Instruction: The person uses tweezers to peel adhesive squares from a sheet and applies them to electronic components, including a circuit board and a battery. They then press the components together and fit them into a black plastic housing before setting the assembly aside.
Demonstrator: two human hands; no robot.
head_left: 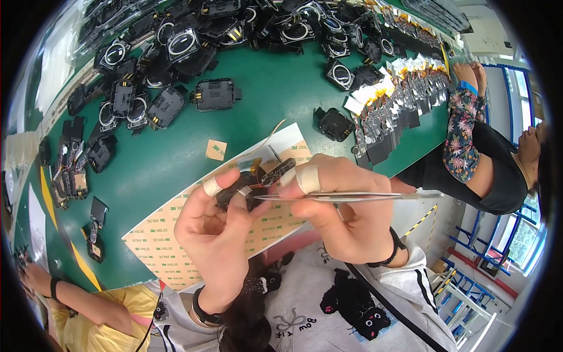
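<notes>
My left hand (214, 243) is closed around a small black electronic assembly (226, 199), thumb and fingers at its edges. Thin orange-red wires run from it to a narrow circuit board (278, 172), which sits against the fingertips of my right hand (355, 214). Metal tweezers (375, 197) lie in that right hand, held between thumb and fingers, with their points reaching the assembly near my left thumb. A small silvery piece (244, 191) shows at the tweezer points. Tape wraps a finger on each hand. My fingers hide much of the assembly.
Under my hands lies a tan printed adhesive sheet (170, 240) on the green table (275, 105). One cut tan square (216, 149) is beyond it. Black housings (214, 94) are heaped at the back; wired parts (404, 97) line the right. Co-workers' arms (463, 138) appear right and lower left.
</notes>
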